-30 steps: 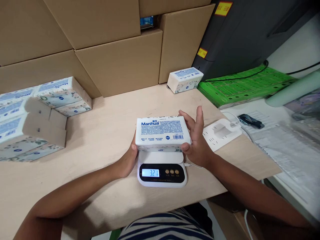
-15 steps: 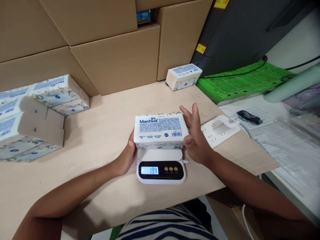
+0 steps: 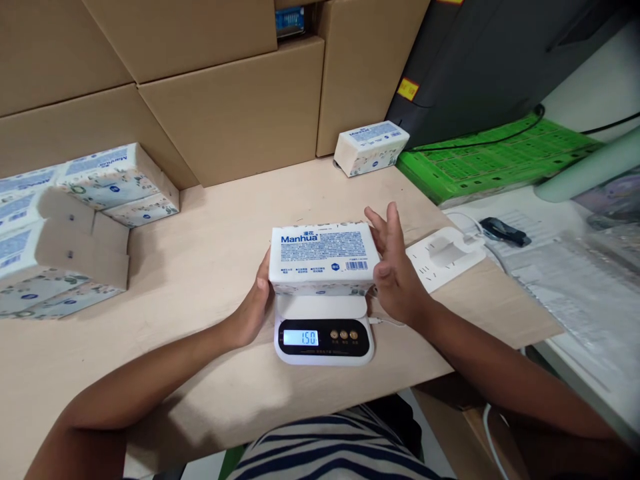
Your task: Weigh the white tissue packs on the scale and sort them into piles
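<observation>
A white tissue pack point(image 3: 324, 259) with blue "Manhua" print sits over the plate of a white digital kitchen scale point(image 3: 320, 308). The scale's lit display point(image 3: 301, 338) reads about 1.50. Against the pack's left side my left hand point(image 3: 255, 300) is closed, thumb at the near corner and the other fingers partly hidden behind it. On the opposite side my right hand point(image 3: 397, 270) is open, its fingers spread upward and its thumb close to the pack's right edge. Whether the right palm presses on the pack I cannot tell.
Several stacked tissue packs point(image 3: 95, 180) stand at the left, and one single pack point(image 3: 373, 148) at the back. Cardboard boxes point(image 3: 230, 113) wall the rear. A white power strip point(image 3: 443, 257) lies right of my right hand, near a green crate point(image 3: 475, 160) and plastic bags point(image 3: 590, 287).
The scale's reading has dropped from about 1.94 to 1.50. My right hand has shifted very slightly along the pack's side; the view has tilted a little. The pack stays over the scale.
</observation>
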Tool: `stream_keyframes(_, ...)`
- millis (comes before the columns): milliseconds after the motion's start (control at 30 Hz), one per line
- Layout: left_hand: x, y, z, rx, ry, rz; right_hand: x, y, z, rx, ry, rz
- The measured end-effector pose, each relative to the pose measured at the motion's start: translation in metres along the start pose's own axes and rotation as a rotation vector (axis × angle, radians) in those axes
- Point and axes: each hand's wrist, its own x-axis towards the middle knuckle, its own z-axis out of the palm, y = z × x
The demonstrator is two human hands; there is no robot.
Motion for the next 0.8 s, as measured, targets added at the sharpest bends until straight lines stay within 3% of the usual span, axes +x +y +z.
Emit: stream_keyframes(800, 0.0022, -0.0003, 0.0024, -0.053, -0.009, 0.003, -0.0011, -0.0006, 0.0023, 0.024, 0.023, 0.013)
